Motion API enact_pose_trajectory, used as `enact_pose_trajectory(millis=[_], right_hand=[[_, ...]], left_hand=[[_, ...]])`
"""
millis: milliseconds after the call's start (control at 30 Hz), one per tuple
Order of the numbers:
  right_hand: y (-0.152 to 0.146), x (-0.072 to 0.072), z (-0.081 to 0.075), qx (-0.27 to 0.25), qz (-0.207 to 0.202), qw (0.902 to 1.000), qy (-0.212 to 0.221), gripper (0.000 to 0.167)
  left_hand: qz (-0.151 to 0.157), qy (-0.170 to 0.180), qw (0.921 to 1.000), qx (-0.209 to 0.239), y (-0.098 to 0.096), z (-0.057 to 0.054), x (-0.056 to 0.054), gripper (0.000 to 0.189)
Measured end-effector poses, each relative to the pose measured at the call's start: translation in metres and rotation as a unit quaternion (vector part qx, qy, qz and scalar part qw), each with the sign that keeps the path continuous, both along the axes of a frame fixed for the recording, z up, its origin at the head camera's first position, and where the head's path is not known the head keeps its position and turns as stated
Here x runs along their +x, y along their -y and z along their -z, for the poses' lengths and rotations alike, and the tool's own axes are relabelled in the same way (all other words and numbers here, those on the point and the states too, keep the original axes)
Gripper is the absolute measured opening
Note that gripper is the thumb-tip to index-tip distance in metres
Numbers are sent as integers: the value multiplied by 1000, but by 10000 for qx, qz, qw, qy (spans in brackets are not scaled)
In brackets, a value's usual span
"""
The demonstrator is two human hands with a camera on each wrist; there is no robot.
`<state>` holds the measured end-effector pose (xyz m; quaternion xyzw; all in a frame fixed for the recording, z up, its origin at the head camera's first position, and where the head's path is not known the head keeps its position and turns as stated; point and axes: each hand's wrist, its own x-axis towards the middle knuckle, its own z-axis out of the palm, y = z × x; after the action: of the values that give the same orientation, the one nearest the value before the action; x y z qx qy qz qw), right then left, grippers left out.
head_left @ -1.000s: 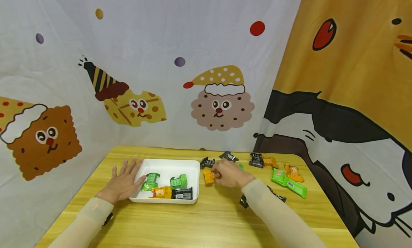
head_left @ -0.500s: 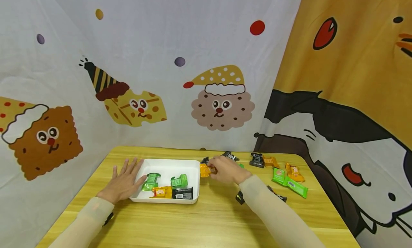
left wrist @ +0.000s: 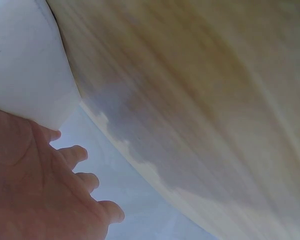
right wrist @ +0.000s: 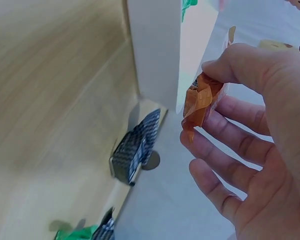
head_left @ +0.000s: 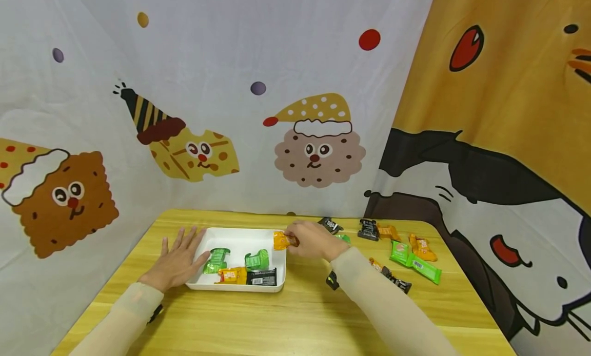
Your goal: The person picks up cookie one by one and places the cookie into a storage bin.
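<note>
My right hand (head_left: 314,240) pinches an orange wrapped snack (right wrist: 205,100) between thumb and fingers, over the right rim of the white tray (head_left: 240,234). My left hand (head_left: 177,258) rests with spread, straight fingers at the tray's left side, the thumb over its edge. Inside the tray lie two green packets, one at the left (head_left: 216,261) and one near the middle, plus an orange packet (head_left: 232,276) beside a black packet (head_left: 262,277) along the front. The left wrist view shows the hand (left wrist: 45,185) against the tray's outer wall.
Right of the tray, several black, orange and green packets lie scattered on the wooden table (head_left: 295,325). Among them are a long green packet (head_left: 424,269), an orange packet (head_left: 422,247) and a black packet (head_left: 368,230). A printed cloth (head_left: 231,192) hangs behind.
My right hand has carried the orange snack leftward from the table, up to and over the tray's right rim. The left hand has stayed in place.
</note>
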<state>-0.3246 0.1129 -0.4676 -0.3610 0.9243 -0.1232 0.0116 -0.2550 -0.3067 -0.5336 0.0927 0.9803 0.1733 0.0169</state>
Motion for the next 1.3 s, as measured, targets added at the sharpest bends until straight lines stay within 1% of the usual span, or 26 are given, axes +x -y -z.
enact_pose_trajectory(millis=[200,433,500,633,667,900,1033,1100,1233,1300], right_hand=[[15,0,-4,44,-260,9996,-66,39],[33,-4,-3,302,-317,9990,-126,39],[39,-5,-4,338,-377,9986,-144,35],[50,-7,-5,374,-493,9980,-137,15],[53,-7,-5,389,-516,9978,-136,12],[77,-10,-6,499,-607,9969,-34,24],[92,-10,-5,673,-603,9959,10,31],[100,-11,-4,751,-589,9954,52,31],[115,-9,0,839,-635,9944,86,19],[122,-7,1,914,-670,9936,0,11]], left_hand=[[-4,9,10000,-8,0,-1,0,86],[1,0,10000,20,1,0,-1,86],[-1,-8,10000,21,1,0,-1,86],[-3,-17,10000,29,1,0,-1,86],[-3,-21,10000,25,1,0,-1,86],[-24,-15,10000,29,0,0,0,85],[-38,-12,10000,41,0,0,0,85],[-41,-24,10000,23,0,0,0,85],[-49,-33,10000,-4,-1,0,0,85],[-55,-38,10000,1,-1,0,0,85]])
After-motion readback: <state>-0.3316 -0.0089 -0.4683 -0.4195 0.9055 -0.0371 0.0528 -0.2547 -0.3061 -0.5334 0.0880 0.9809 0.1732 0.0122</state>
